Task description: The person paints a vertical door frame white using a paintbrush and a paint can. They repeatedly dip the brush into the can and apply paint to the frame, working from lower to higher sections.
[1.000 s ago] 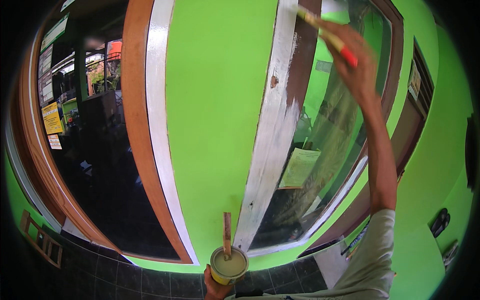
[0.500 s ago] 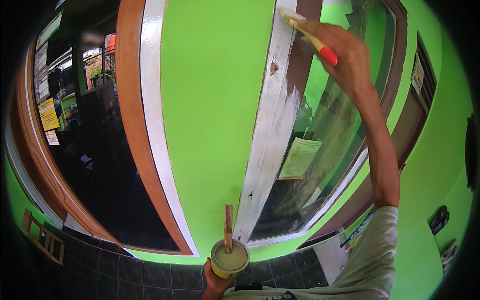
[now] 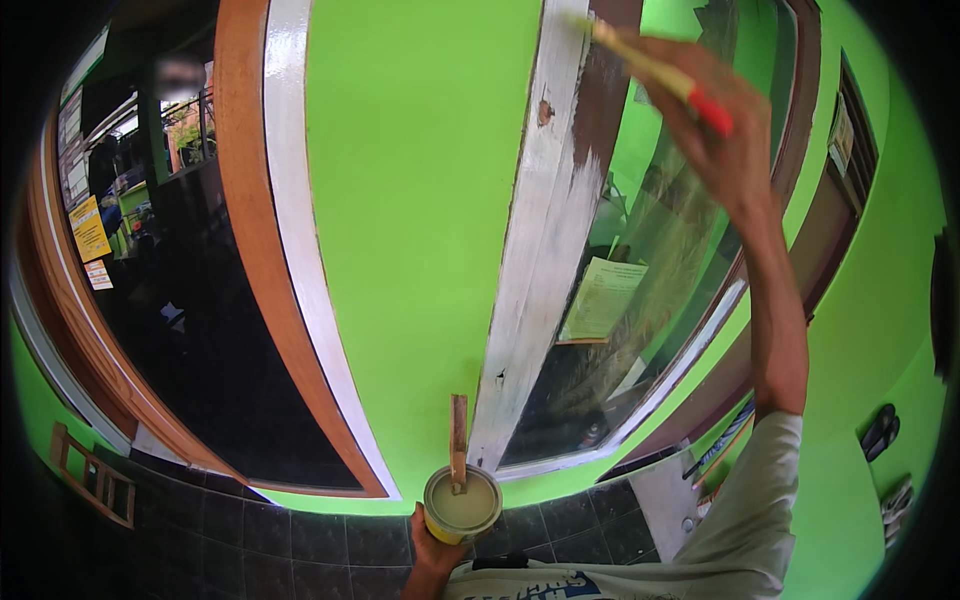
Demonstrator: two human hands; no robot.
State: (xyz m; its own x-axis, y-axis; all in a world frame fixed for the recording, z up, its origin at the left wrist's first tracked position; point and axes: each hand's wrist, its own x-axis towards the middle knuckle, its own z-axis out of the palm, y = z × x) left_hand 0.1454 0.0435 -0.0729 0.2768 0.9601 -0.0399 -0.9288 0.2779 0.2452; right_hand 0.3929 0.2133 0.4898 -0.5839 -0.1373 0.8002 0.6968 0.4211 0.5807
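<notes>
Raised high, my right hand (image 3: 715,120) is closed around a paintbrush (image 3: 655,70) with a wooden handle and a red end. Its blurred bristles are at the upper part of a window frame post (image 3: 545,200), which is coated white over much of its face. Brown (image 3: 605,100) still shows along the post's right side near the top. Low in the middle, my left hand (image 3: 432,552) grips a paint can (image 3: 462,505) by its side. Pale paint fills the can, and a flat wooden stick (image 3: 458,435) stands up in it.
Bright green wall (image 3: 410,220) lies between the post and a brown-and-white door frame (image 3: 250,200) on the left. Glass (image 3: 650,260) with a paper behind or on it adjoins the post. A small wooden ladder-like piece (image 3: 95,475) stands lower left on dark floor tiles (image 3: 310,540).
My right hand and the brush have shifted to the right, the bristles staying near the top of the post. My left hand keeps hold of the can. The view has moved slightly.
</notes>
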